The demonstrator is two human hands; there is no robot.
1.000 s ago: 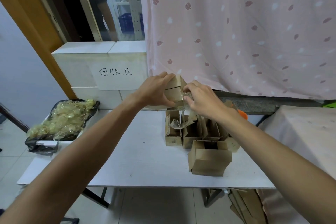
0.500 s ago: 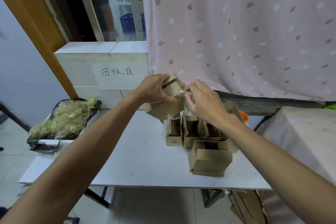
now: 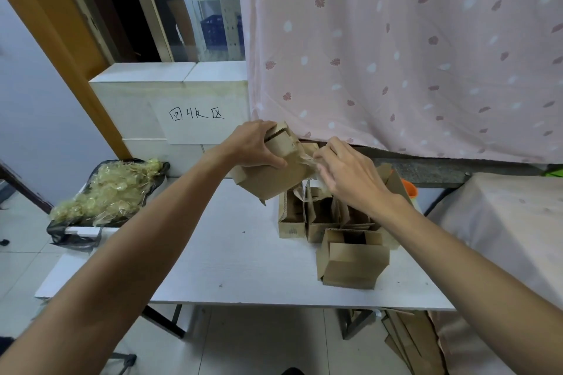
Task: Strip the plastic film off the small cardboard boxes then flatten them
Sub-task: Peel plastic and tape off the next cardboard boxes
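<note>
My left hand grips a small brown cardboard box and holds it tilted in the air above the white table. My right hand is just to its right and pinches a strip of clear plastic film that stretches from the box's side. Below my hands stand several more small cardboard boxes, some open at the top, in a cluster on the table's right half.
A black-lined tray heaped with crumpled yellowish film sits at the table's left end. White blocks with a handwritten paper sign stand behind. A pink curtain hangs at the back; flattened cardboard lies on the floor under the table.
The held box has tipped further over and dropped slightly. My right hand has pulled away to the right, drawing the film off the box's side.
</note>
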